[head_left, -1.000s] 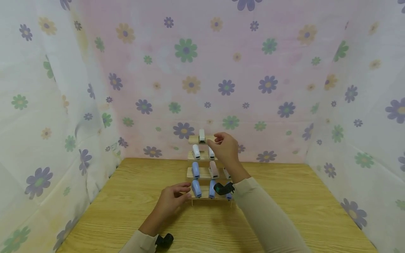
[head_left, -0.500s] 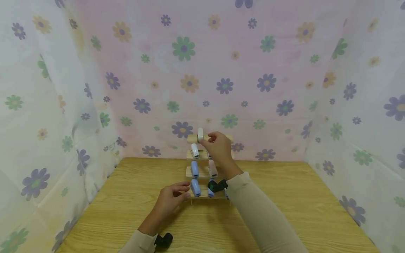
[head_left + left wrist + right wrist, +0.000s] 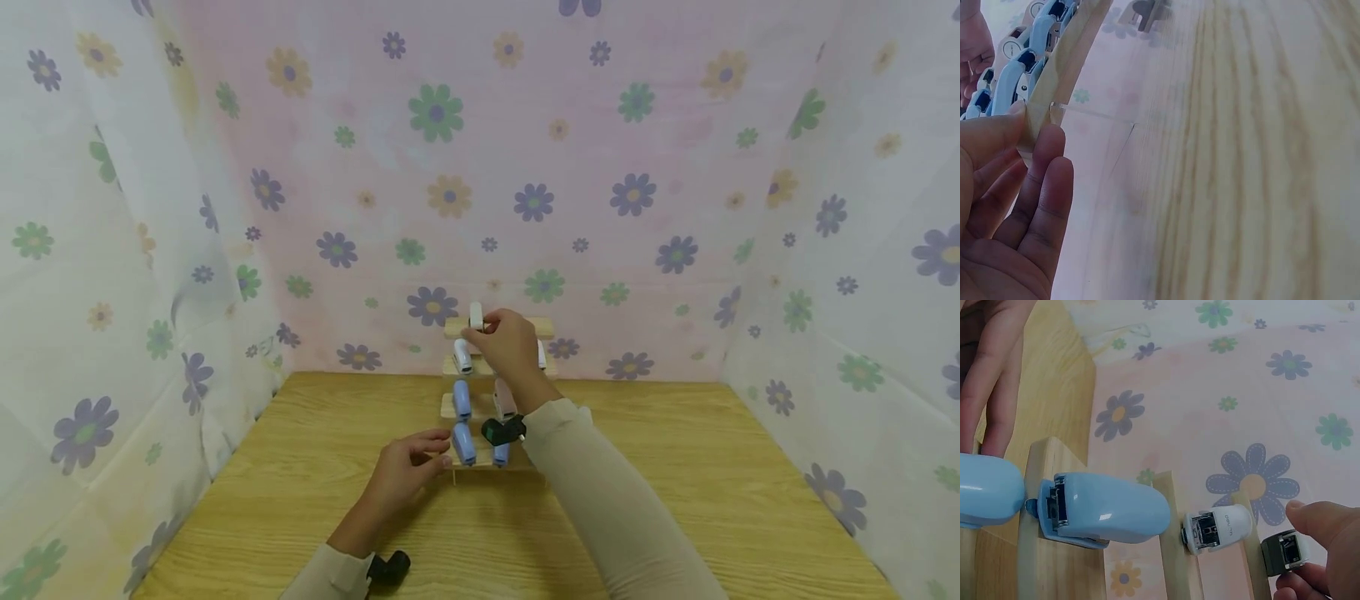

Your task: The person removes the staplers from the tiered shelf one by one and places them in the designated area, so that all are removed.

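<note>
Several staplers stand on a tiered wooden rack (image 3: 540,327). On its top tier is a white stapler with a dark base (image 3: 476,316), also at the lower right of the right wrist view. My right hand (image 3: 512,348) has its thumb and curled fingers around that stapler, thumb on one side and fingers on the other. My left hand (image 3: 405,471) pinches the left end of the lowest tier, thumb above and fingers beneath, as the left wrist view shows. A white stapler (image 3: 462,356) sits one tier down, with blue staplers (image 3: 461,401) below it.
A pinkish stapler (image 3: 504,398) stands mid-rack, partly hidden by my right arm, which also covers the rack's right side. The wooden table (image 3: 315,425) lies around the rack. A flowered cloth (image 3: 480,150) hangs behind and on both sides.
My right hand has moved left along the top tier to the white stapler, and its fingers have closed around it. My left hand stays at the rack's lower left end.
</note>
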The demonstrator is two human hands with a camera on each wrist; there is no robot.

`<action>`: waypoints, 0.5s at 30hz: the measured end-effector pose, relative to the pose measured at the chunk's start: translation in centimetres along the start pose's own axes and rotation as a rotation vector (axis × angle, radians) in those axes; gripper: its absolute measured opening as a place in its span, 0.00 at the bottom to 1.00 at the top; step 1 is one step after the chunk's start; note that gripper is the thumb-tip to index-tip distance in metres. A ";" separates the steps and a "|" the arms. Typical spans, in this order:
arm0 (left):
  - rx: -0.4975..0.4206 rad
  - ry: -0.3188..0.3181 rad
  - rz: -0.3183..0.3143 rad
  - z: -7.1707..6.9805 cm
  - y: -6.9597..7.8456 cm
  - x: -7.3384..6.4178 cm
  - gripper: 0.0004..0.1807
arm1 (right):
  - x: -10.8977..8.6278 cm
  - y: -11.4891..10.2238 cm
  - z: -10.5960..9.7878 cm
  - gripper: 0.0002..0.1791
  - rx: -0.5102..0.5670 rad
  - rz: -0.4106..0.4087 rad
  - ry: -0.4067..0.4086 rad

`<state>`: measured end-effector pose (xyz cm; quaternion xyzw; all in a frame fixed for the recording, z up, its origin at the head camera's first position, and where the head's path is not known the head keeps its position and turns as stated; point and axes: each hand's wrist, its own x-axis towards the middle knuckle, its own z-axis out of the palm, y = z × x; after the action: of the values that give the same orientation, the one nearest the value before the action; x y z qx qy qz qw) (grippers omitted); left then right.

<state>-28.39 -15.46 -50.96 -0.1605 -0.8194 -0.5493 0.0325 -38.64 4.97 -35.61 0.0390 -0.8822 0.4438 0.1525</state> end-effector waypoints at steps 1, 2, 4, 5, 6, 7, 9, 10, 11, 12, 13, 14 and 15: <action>-0.003 -0.002 -0.002 0.0 0.0 0.0 0.17 | 0.0 -0.1 0.1 0.26 -0.008 0.007 -0.003; -0.006 -0.003 -0.004 0.0 0.0 0.0 0.17 | 0.0 -0.2 0.1 0.26 -0.011 0.014 -0.006; 0.000 -0.006 -0.004 0.0 0.0 -0.1 0.17 | 0.0 -0.2 0.3 0.24 -0.029 0.020 -0.002; -0.001 -0.007 -0.006 0.0 0.1 -0.1 0.17 | 0.1 -0.2 0.4 0.23 -0.039 0.022 0.001; -0.010 -0.007 -0.007 0.0 0.1 -0.1 0.17 | 0.1 -0.1 0.5 0.22 -0.045 0.018 0.009; -0.013 -0.009 -0.006 0.0 0.1 -0.1 0.17 | 0.2 -0.1 0.5 0.22 -0.053 0.012 0.015; -0.020 -0.012 -0.010 0.0 0.2 -0.1 0.17 | 0.2 -0.1 0.5 0.20 -0.064 -0.002 0.024; -0.021 -0.011 -0.012 0.0 0.3 -0.1 0.17 | 0.2 -0.1 0.5 0.19 -0.065 -0.010 0.028; -0.022 -0.010 -0.011 0.0 0.3 -0.1 0.17 | 0.2 -0.1 0.5 0.18 -0.064 -0.017 0.029; -0.025 -0.010 -0.010 0.0 0.3 -0.1 0.17 | 0.1 -0.2 0.5 0.17 -0.060 -0.025 0.031; -0.020 -0.012 -0.010 0.0 0.3 -0.1 0.17 | 0.1 -0.2 0.4 0.16 -0.059 -0.032 0.033; -0.021 -0.011 -0.009 -0.1 0.2 0.0 0.17 | 0.1 -0.2 0.4 0.16 -0.055 -0.036 0.037; -0.021 -0.010 -0.005 -0.1 0.2 0.0 0.17 | 0.1 -0.2 0.4 0.17 -0.053 -0.041 0.041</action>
<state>-28.33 -15.45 -50.75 -0.1616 -0.8140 -0.5573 0.0251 -38.81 4.54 -35.64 0.0436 -0.8894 0.4176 0.1807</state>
